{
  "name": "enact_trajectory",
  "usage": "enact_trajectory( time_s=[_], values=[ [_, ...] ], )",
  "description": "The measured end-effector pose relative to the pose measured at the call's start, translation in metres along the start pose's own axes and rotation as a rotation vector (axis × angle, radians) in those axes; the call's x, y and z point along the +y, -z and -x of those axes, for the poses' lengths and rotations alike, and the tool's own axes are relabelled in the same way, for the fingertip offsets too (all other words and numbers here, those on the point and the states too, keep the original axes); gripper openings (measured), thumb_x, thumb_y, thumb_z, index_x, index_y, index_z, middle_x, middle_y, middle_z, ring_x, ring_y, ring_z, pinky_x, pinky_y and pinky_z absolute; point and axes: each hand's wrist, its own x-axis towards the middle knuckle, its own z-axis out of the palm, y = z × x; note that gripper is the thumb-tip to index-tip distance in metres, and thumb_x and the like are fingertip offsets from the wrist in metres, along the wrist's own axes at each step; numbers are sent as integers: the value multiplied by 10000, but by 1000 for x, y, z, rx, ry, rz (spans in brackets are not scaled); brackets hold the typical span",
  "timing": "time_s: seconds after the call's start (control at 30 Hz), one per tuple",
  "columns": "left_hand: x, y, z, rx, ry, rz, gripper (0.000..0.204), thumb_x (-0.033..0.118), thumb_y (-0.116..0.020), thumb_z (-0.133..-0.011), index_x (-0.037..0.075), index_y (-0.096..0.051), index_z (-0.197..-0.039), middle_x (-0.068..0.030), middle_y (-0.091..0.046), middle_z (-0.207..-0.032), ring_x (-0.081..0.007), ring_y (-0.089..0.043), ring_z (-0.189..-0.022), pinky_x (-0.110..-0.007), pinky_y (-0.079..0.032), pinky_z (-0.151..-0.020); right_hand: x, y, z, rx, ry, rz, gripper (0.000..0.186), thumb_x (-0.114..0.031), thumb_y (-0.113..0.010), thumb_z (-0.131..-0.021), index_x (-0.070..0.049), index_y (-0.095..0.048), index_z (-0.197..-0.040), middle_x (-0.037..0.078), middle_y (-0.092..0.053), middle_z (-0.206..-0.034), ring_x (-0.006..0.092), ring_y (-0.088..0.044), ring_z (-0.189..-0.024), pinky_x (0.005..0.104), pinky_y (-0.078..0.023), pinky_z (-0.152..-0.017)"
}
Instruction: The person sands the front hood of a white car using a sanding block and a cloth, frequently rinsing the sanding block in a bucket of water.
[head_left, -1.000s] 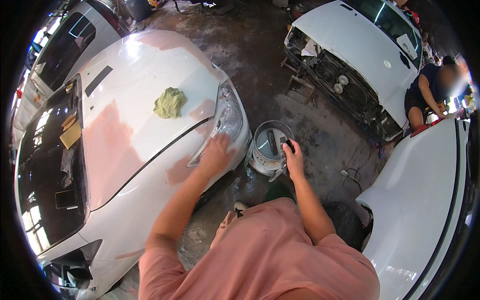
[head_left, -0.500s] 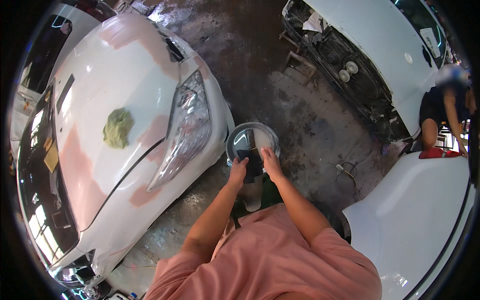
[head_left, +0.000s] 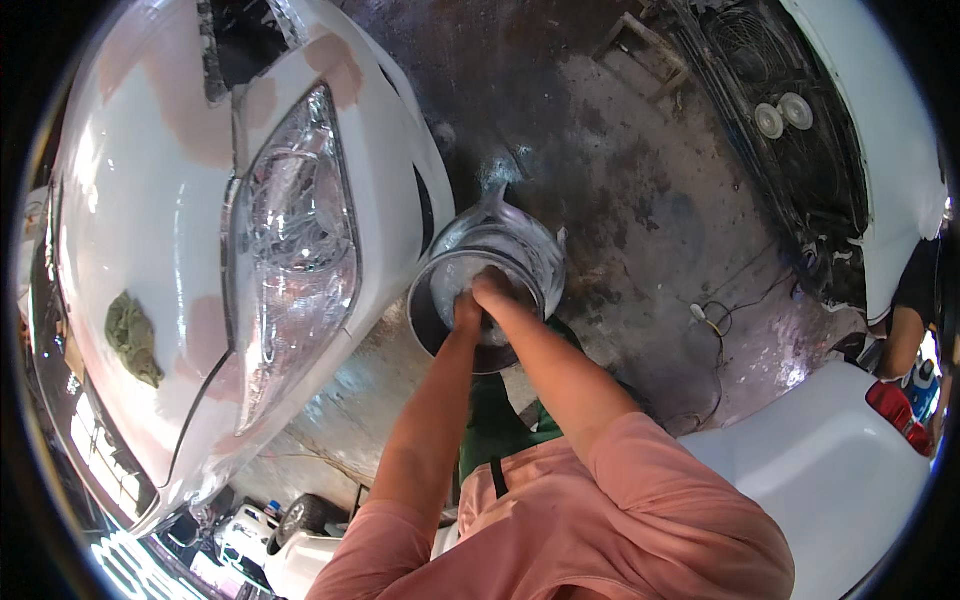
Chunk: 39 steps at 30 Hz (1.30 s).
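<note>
Dark, stained floor (head_left: 560,120) at twelve o'clock. Brown frame (head_left: 657,42) on it at one. White car (head_left: 885,120) at two, front stripped, two pale discs (head_left: 795,111) showing inside. Looped cable (head_left: 698,313) on floor at three; co-worker's leg (head_left: 903,342) farther out, same hour. White panel (head_left: 810,455) towards four, red lamp (head_left: 897,415) at its outer corner. Dark wheel (head_left: 305,515) at seven.

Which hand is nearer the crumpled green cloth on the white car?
Left. The left hand is inside the round grey bucket, right of the cloth; the right hand, also inside, is farther right.

A short-sleeved salmon-pink shirt (head_left: 600,520) (loose and softly creased) is worn above dark green legwear (head_left: 488,425).
</note>
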Motion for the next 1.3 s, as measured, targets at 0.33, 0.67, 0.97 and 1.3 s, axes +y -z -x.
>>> enact_trajectory(
  time_s=[0.33, 0.67, 0.97, 1.3],
  values=[
    [95, 35, 152, 286, -345, -547, 614, 424, -413, -1136, -68, -574, -1468, -362, -610, -1395, -508, -576, -1333, -512, -461, -1126, 10, 23, 83, 173, 215, 143, 519, -363, -577, -1055, 42, -598, -1380, 350, -580, -1437, 508, -656, -1168, 591, -519, -1013],
    [86, 104, 242, 131, -317, 356, 614, 275, -653, -1080, -114, -492, -1528, -192, -693, -1363, -293, -694, -1137, -364, -503, -1046, 3, 74, 226, 112, 512, -214, 519, -173, -625, -1052, -16, -514, -1533, 121, -719, -1051, 196, -702, -812, 359, -558, -759],
    [131, 139, 334, -196, -366, 785, 550, 482, -533, -1122, 74, -558, -1490, -38, -702, -1321, -208, -656, -1172, -321, -494, -1012, -19, 75, 332, 372, 862, -126, 614, -260, -817, -941, 1, -523, -1414, 147, -628, -1285, 236, -645, -1112, 374, -537, -968],
    [196, 169, 390, -523, -598, 941, 300, 183, -515, -1141, 51, -590, -1400, -83, -690, -1323, -214, -668, -1209, -416, -515, -1087, -106, 64, 393, 289, 1012, -138, 398, -185, -618, -1082, -25, -602, -1446, 151, -700, -1234, 272, -669, -1145, 385, -509, -1022]
  ],
)
